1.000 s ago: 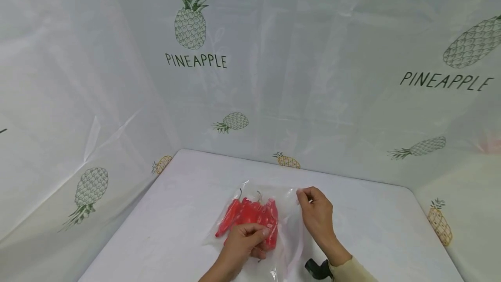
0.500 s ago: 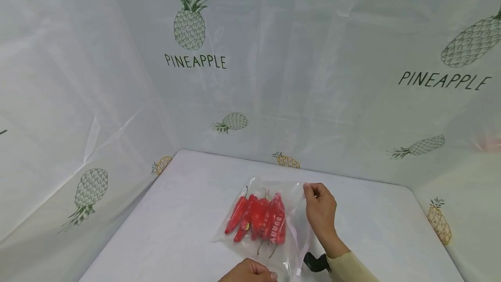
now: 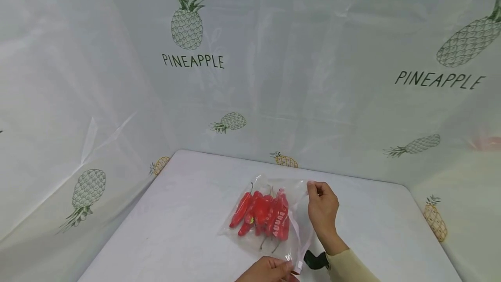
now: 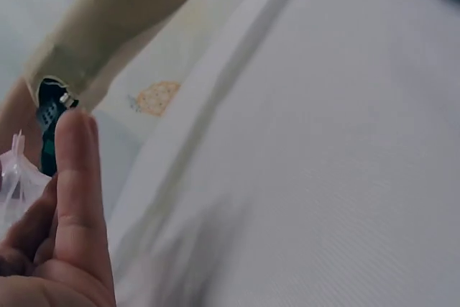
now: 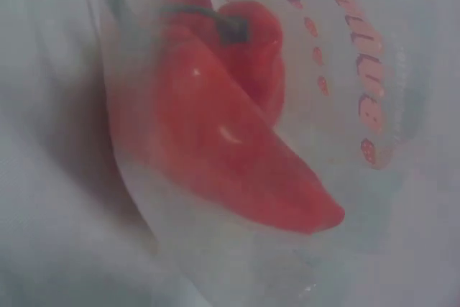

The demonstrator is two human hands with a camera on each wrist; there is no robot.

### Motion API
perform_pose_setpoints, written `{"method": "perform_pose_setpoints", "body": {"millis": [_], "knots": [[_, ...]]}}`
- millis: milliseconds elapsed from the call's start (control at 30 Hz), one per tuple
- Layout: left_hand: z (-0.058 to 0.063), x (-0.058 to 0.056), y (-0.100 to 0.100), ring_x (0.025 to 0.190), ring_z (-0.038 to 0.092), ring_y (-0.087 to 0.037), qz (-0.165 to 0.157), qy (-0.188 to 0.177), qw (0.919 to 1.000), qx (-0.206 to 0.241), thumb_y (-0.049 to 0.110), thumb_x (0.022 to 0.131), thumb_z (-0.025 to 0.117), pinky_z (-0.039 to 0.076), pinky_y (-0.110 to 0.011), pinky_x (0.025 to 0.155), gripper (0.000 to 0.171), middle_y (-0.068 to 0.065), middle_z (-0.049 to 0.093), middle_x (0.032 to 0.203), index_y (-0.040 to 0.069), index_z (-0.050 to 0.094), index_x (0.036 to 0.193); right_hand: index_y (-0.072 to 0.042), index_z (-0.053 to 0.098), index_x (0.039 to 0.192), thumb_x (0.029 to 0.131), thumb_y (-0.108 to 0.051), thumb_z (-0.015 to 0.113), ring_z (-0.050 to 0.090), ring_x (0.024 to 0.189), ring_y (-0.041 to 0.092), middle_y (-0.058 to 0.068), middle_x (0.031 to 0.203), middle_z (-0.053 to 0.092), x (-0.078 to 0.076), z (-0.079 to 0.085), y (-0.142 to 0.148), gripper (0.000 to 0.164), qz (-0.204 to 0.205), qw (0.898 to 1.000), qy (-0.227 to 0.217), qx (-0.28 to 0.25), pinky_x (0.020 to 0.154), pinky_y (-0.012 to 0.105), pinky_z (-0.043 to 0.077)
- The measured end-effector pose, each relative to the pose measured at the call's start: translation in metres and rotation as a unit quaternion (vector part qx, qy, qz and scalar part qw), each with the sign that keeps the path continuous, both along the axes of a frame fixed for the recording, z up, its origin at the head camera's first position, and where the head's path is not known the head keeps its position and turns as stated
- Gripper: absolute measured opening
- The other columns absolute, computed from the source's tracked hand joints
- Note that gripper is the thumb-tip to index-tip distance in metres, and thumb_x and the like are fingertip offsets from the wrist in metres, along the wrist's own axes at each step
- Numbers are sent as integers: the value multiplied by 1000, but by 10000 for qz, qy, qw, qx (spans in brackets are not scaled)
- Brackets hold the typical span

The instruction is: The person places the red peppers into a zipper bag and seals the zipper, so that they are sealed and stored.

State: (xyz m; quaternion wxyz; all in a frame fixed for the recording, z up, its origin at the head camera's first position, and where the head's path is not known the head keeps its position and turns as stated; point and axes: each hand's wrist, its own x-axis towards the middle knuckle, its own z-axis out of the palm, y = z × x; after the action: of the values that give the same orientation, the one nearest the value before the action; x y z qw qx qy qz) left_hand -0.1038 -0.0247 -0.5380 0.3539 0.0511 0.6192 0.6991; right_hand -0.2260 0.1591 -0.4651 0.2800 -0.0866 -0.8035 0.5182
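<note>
A clear zip bag (image 3: pixel 250 240) with pink lettering lies above the white table, filled with several red chili peppers (image 3: pixel 262 210). My right hand (image 3: pixel 324 208) pinches its far right corner between thumb and fingers. At the near right corner, my left hand (image 3: pixel 270 270) pinches the bag's edge beside the white slider (image 3: pixel 299 266). In the left wrist view a finger of the left hand (image 4: pixel 79 199) shows upright, and part of the bag (image 4: pixel 20 181) is at the left. Close up in the right wrist view, a red pepper (image 5: pixel 223 134) shows through the plastic.
The white table (image 3: pixel 188 195) has a raised-looking far edge against a pineapple-print sheet (image 3: pixel 250 77), which hangs at the back and both sides. A dark device (image 3: pixel 315 260) is strapped at the right wrist, by the beige sleeve (image 3: pixel 350 266).
My left hand has drawn back off the peppers to the near corner and taken hold beside the slider. The bag and right hand have shifted slightly right and away.
</note>
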Motion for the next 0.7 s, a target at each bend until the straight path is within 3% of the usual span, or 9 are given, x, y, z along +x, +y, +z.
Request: {"method": "perform_pose_setpoints", "body": {"millis": [67,200,333,500,700], "knots": [[5,-2,2,80,74,-11,404,-109,9988,-260,50,100,67,61,-19,74,44,-6,81,103,11,79,115,-6,76,97,105,-26,66,54,71,8,7,85,71,1,0,3,23,-28,10000,-43,-15,58,22,45],[9,-9,-1,84,78,-18,986,-293,9942,-320,38,102,67,66,-30,82,34,-6,80,98,6,77,111,-7,77,99,105,-27,67,55,71,7,6,85,71,3,-2,10,24,-95,9999,-104,-66,60,20,45],[7,-16,-12,78,77,-15,1390,-314,9898,22,30,105,66,67,-32,77,28,-8,78,95,3,74,108,-5,77,103,106,-30,66,56,73,6,5,85,71,7,-3,21,27,-136,9996,-211,-89,62,17,46],[7,-26,-32,72,74,-12,1898,-85,9806,478,24,105,68,67,-30,71,21,-7,72,89,3,70,100,-4,76,107,106,-33,64,56,76,7,5,88,71,15,-5,35,31,-154,9987,-459,-130,63,17,46],[15,-41,-54,68,70,-10,2303,349,9719,339,24,105,68,65,-26,66,22,-3,67,83,4,67,96,-5,76,108,107,-36,63,58,82,3,8,99,75,26,-9,49,34,-165,9965,-805,-163,66,19,47]]}}
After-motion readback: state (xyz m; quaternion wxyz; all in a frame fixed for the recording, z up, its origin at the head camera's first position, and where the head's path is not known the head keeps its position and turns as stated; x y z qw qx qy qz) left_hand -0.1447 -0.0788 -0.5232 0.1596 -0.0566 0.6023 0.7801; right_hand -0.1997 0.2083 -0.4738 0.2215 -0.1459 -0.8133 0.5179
